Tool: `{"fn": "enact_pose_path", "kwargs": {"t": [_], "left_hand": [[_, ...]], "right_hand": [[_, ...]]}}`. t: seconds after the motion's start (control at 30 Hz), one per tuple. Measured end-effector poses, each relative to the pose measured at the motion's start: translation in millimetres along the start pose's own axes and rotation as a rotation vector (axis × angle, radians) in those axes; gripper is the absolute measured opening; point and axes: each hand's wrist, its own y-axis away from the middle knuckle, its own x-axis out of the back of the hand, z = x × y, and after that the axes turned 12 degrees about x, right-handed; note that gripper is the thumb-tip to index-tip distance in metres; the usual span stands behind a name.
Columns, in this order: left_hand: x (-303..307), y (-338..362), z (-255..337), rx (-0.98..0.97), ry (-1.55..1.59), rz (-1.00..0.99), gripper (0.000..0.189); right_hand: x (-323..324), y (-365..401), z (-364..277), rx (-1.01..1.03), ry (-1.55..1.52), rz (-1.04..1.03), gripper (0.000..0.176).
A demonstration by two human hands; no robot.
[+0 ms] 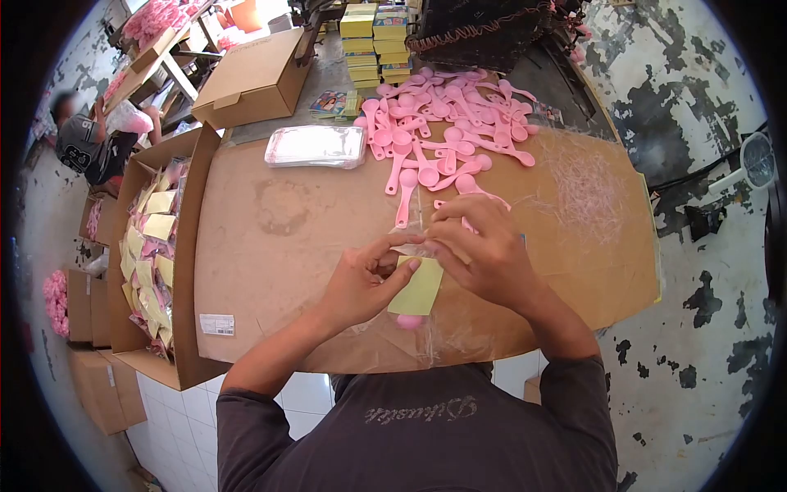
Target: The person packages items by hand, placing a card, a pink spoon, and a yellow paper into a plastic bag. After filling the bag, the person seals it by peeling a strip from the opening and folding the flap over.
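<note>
- Presently, left hand (pixel 361 283): thumb and fingers closed in a pinch on the left edge of the clear bag (pixel 407 248), with the fingertips lying on the yellow card (pixel 418 289).
- Right hand (pixel 484 254): curled over the mouth of the bag with its fingertips closed on the film.
- Clear bag: centre of the frame, held between both hands, low over the cardboard sheet (pixel 279 271).
- Pink spoon (pixel 408 321): only a rounded end shows, just below the card's lower edge.
- Loose spoons (pixel 447 123): heap at upper centre; the nearest ones lie just beyond the right hand.
- Stack of empty bags (pixel 316 146): upper left of centre, apart from both hands.
- Open box (pixel 193 246): left side of the frame, filled with yellow-carded packets.
- Second person (pixel 90 139): far upper left, well apart.
- Risk, in my judgement: the film is thin and slack, so an uneven pull could crease the card or split the mouth. A loosened pinch could let the spoon slide out at the bottom.
- Hard to make out: the right palm faces down, hiding how much film it holds. I cannot tell whether the card is fully inside the bag or only against it. The spoon's handle is covered.
</note>
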Motion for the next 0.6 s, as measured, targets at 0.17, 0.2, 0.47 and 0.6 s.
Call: {"fn": "enact_pose_path", "kwargs": {"t": [0.17,0.2,0.47,0.6], "left_hand": [[-4,0,-2,-0.082,-0.147,0.068,0.032],[-4,0,-2,-0.105,-0.211,0.090,0.032],[1,-2,-10,-0.017,-0.116,0.027,0.028],[8,-6,-22,0.151,0.247,-0.027,0.021]], "right_hand": [[-18,2,-3,0.093,0.160,-0.133,0.026],[-22,2,-3,0.120,0.203,-0.158,0.026],[-20,15,32,-0.292,-0.078,0.029,0.015],[73,58,67,-0.808,-0.737,-0.082,0.010]]}}
